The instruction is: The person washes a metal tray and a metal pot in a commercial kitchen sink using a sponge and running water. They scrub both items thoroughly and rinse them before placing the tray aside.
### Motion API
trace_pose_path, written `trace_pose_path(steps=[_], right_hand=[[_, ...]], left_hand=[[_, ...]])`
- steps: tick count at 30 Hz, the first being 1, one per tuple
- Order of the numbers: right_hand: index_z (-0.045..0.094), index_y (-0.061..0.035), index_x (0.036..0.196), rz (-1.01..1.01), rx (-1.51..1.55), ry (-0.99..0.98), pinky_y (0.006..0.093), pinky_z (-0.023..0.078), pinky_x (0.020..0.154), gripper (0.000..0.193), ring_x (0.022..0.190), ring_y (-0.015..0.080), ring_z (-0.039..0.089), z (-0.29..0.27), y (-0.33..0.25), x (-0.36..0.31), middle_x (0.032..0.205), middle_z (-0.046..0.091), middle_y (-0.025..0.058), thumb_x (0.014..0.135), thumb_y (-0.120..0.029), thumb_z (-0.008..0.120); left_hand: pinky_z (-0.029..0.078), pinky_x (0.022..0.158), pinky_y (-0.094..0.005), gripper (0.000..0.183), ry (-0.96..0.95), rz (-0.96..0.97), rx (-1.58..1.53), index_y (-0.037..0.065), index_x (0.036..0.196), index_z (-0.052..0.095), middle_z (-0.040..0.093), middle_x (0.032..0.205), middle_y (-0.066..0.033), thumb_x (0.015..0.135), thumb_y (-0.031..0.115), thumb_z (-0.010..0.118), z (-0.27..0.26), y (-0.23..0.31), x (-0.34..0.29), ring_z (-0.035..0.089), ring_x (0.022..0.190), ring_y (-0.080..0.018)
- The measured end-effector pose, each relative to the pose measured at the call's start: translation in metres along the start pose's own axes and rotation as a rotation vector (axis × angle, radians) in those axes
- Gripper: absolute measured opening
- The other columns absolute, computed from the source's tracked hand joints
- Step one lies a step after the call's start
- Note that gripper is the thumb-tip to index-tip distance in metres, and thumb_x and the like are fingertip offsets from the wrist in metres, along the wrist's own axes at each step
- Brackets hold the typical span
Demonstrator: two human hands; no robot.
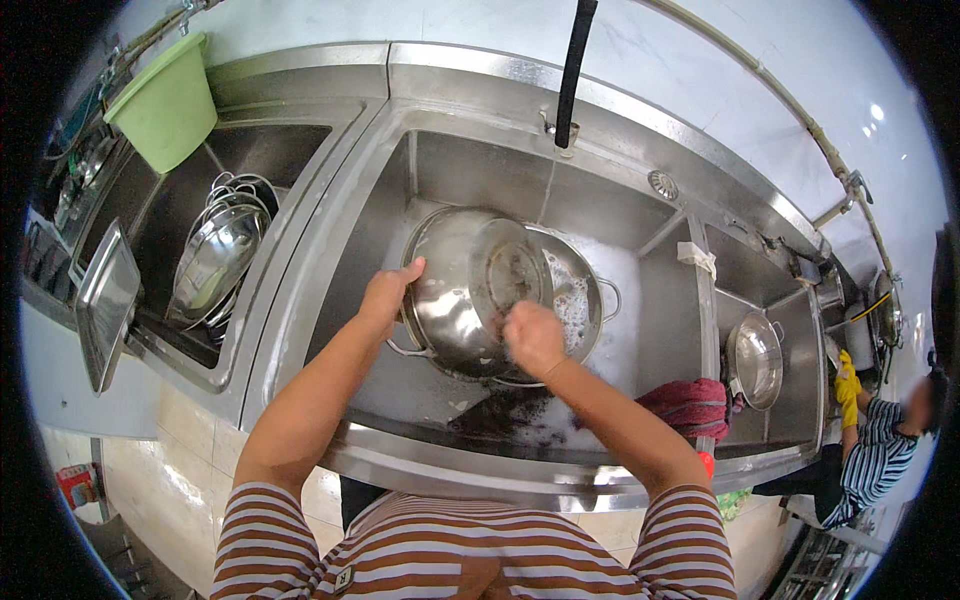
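Shirt tag [344,577]: one character.
Steel basin [440,300]: shiny, base stained, tilted over a sudsy pan [597,318] in my sink [490,165].
Left hand [393,293]: I clasp its rim.
Right hand [534,338]: curled, blurred; what I hold, I cannot tell.

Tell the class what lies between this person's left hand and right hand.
In the head view, the shiny side of a large round metal vessel lies between the left hand, at its rim, and the blurred right hand.
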State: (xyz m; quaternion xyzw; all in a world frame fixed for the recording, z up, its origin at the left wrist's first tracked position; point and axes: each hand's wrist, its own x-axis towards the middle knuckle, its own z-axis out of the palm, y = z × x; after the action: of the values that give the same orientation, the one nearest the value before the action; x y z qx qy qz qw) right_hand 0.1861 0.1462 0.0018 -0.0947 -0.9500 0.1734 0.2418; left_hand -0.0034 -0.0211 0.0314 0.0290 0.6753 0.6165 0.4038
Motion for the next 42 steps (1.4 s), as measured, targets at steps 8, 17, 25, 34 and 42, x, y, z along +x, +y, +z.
trace_pose_path(steps=[8,17,25,34,42], right_hand=[[0.050,-0.0042,0.062,-0.008,0.026,0.173,0.0439,0.042,0.060,0.021,0.062,0.0354,0.053,0.026,-0.030,0.097,0.065,0.054,0.0162,0.075,-0.020,0.052],[0.052,-0.0037,0.060,0.014,0.090,0.040,0.0473,0.041,0.059,0.022,0.061,0.0359,0.054,0.007,-0.042,0.046,0.062,0.054,0.0168,0.076,-0.018,0.054],[0.054,-0.0019,0.067,0.171,-0.092,0.107,0.0490,0.043,0.059,0.026,0.062,0.0390,0.055,0.030,-0.015,0.124,0.068,0.057,0.0193,0.082,-0.022,0.047],[0.052,-0.0027,0.066,0.018,0.043,0.080,0.0502,0.042,0.058,0.020,0.059,0.0381,0.054,0.013,-0.068,0.072,0.064,0.055,0.0187,0.079,-0.018,0.048],[0.053,-0.0048,0.064,0.111,-0.068,0.130,0.0471,0.044,0.054,0.022,0.055,0.0345,0.056,0.037,-0.014,0.130,0.061,0.057,0.0160,0.078,-0.022,0.050]], left_hand=[[0.047,0.062,-0.0385,0.043,-0.097,-0.103,-0.013,0.003,0.089,0.058,0.059,0.083,-0.0090,0.083,0.046,0.052,-0.001,0.003,-0.004,0.058,0.070,-0.0229],[0.040,0.058,-0.0360,0.046,-0.081,-0.130,-0.011,0.000,0.093,0.059,0.059,0.085,-0.0107,0.081,0.044,0.057,-0.018,-0.001,0.011,0.055,0.068,-0.0217],[0.041,0.049,-0.0331,0.041,-0.031,-0.058,0.108,0.002,0.083,0.059,0.059,0.075,-0.0091,0.080,0.043,0.060,0.003,0.013,-0.005,0.055,0.058,-0.0192],[0.042,0.050,-0.0342,0.041,-0.030,-0.040,0.051,0.000,0.076,0.060,0.058,0.070,-0.0098,0.080,0.041,0.061,-0.007,0.010,0.003,0.055,0.058,-0.0196],[0.038,0.044,-0.0351,0.042,0.064,0.024,0.173,-0.002,0.071,0.059,0.056,0.066,-0.0093,0.079,0.040,0.062,-0.009,0.011,0.007,0.052,0.053,-0.0178]])
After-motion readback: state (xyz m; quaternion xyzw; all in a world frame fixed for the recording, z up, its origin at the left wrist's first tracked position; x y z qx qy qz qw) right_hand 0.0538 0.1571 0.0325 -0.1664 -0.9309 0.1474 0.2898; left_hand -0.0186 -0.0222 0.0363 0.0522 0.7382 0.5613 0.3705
